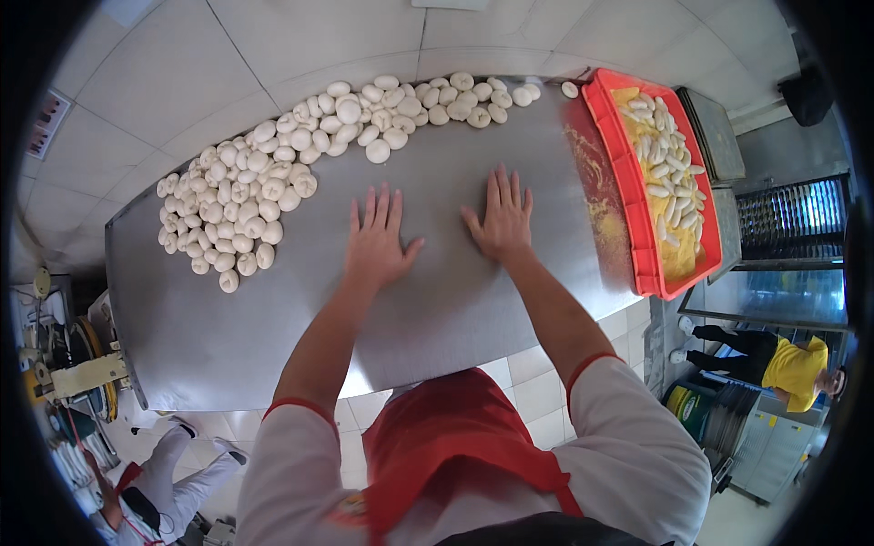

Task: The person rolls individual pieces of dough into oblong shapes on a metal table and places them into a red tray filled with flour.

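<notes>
My left hand (pixel 375 244) lies flat on the steel table (pixel 428 309), fingers pointing away from me and the thumb out to the side. Level with it, my right hand (pixel 501 223) also rests palm down, fingers stretched out. Neither hand holds anything. Beyond my left hand, a large heap of round white dough balls (pixel 246 196) spreads along the far edge and toward the left. A red plastic tray (pixel 635 214) stands at the table's right end. In it, white finger-shaped dough pieces (pixel 669 173) lie on yellow crumbs (pixel 678 259).
Yellow crumbs (pixel 608 223) are scattered on the table beside the tray. A tiled wall (pixel 164 73) borders the far side. One person in yellow (pixel 794 371) stands at the right; another in white (pixel 173 473) is at the lower left. Machinery (pixel 86 364) stands near the left end.
</notes>
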`<state>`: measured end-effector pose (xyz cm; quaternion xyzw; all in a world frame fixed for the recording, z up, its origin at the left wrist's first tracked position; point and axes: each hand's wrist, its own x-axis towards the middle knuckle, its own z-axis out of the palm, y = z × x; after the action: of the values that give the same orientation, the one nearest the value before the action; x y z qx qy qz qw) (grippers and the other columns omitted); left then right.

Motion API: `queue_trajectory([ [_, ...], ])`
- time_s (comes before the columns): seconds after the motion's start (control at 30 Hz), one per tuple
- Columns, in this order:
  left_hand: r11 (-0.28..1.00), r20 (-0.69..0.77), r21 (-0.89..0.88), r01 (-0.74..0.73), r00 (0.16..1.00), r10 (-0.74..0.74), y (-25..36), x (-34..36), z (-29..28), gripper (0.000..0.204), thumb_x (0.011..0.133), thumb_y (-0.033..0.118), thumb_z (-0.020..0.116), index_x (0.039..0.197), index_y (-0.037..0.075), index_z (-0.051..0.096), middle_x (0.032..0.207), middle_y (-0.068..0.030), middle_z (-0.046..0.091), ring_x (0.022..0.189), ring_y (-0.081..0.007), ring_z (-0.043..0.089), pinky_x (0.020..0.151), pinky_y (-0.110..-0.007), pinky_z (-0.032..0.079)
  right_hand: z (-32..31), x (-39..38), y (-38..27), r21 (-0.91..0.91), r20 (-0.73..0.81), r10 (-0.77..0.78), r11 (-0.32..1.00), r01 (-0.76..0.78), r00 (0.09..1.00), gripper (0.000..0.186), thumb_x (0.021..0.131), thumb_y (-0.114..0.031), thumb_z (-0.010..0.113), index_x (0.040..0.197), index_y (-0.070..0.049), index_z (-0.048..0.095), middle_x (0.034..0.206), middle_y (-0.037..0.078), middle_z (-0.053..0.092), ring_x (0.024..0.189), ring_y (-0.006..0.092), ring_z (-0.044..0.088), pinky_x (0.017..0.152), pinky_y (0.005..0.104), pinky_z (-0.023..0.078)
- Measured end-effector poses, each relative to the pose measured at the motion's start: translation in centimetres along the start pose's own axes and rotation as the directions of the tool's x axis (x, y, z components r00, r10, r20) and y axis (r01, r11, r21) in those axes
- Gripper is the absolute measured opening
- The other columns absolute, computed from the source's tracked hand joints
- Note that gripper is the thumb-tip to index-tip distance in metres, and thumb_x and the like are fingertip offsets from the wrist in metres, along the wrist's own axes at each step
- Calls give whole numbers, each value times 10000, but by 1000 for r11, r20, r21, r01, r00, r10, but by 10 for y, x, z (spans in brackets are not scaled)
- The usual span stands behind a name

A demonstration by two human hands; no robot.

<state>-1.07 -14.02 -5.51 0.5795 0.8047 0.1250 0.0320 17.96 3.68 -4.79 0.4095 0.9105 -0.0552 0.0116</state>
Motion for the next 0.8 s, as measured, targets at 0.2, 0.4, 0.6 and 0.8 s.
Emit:
queue_trajectory([
  [0.2,998,68,-45,54,996,-51,13,-86,16,909,1017,520,580,1648,-49,257,1722,-240,272,1604,-438,210,1312,-556,145,24,-77,0,26,-40,70,997,-69,997,914,1062,-597,443,1651,67,224,1749,242,193,1625,430,150,1313,563,112],
  [0.4,985,166,-169,-41,984,69,31,-210,-30,770,907,340,747,1531,-9,462,1607,-222,449,1483,-431,415,1251,-567,291,11,-250,5,128,-8,-106,986,107,994,863,947,-380,691,1603,54,336,1674,241,355,1529,469,350,1258,591,264],
  [0.6,731,389,-619,288,921,-34,73,-111,-34,491,953,300,777,1335,20,649,1282,-183,703,1177,-358,692,974,-431,566,8,-204,8,391,-8,186,905,-168,983,500,1026,-344,644,1443,-102,514,1374,170,595,1259,383,568,1100,595,438],
  [0.8,756,-51,-654,11,997,-59,112,35,-44,529,1021,360,709,1401,11,594,1425,-240,605,1269,-397,627,1006,-441,540,-74,-116,64,516,229,-16,-846,-135,973,655,1127,-582,317,1451,-37,480,1286,177,636,1103,349,663,952,487,567],
])
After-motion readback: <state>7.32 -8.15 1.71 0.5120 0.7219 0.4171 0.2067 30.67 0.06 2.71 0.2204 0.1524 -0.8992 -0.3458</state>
